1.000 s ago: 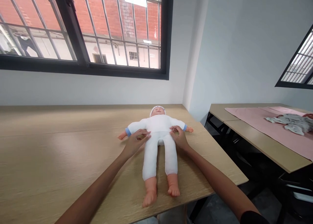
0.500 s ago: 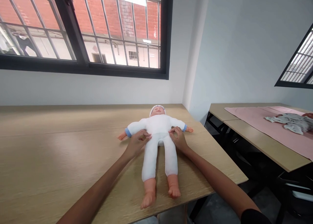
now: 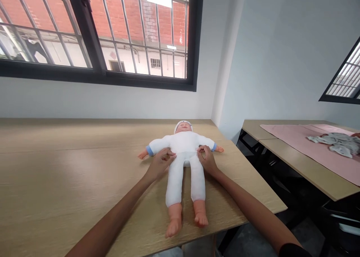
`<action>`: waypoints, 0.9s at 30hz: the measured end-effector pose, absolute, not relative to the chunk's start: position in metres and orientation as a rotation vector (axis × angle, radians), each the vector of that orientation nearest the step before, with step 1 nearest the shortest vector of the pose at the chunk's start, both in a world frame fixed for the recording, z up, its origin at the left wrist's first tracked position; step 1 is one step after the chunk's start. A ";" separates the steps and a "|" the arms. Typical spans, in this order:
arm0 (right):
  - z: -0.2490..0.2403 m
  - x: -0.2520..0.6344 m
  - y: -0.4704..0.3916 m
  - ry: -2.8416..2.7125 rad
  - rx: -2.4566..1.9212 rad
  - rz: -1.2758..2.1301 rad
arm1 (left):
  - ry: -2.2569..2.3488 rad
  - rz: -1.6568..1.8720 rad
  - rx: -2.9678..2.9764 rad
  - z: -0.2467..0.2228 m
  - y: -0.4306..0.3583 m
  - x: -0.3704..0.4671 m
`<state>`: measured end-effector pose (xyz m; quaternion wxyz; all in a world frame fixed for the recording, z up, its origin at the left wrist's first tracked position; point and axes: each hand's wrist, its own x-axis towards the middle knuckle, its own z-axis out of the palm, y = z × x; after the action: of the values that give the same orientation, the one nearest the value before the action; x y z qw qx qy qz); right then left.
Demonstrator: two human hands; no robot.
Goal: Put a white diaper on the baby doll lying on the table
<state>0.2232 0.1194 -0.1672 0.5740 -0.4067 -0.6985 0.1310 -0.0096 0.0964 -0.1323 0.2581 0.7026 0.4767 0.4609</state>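
Observation:
A baby doll (image 3: 184, 142) lies on its back on the wooden table, head toward the wall and feet toward me. It has a white cap, white clothing with blue cuffs, and bare feet. My left hand (image 3: 161, 162) is at the doll's waist on the left side, thumb and fingers pinched on the white cloth. On the opposite side, my right hand (image 3: 207, 159) pinches the cloth at the same height. A faint line crosses the doll's waist between both hands. The fingertips partly hide what they grip.
The table (image 3: 70, 182) has its right edge close to my right forearm. A second table (image 3: 298, 161) stands to the right across a gap, bearing a pink cloth (image 3: 306, 148) and pale crumpled clothing (image 3: 341, 142). A barred window (image 3: 140, 36) is above the back wall.
The view has shifted slightly, so everything sits a little further right. Both hands keep their pinch at the doll's waist, and the doll lies as before.

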 end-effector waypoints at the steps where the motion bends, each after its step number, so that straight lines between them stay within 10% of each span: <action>1: -0.167 0.223 0.120 -1.627 -0.955 0.314 | 1.292 1.244 1.905 -0.132 0.096 -0.009; 27: -0.168 0.222 0.122 -1.550 -0.964 0.451 | 1.308 1.296 1.647 -0.145 0.087 0.008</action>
<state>0.2222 0.1216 -0.1685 0.5896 -0.4141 -0.6659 0.1935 0.0080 0.0866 -0.1454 0.3291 0.6295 0.5001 0.4953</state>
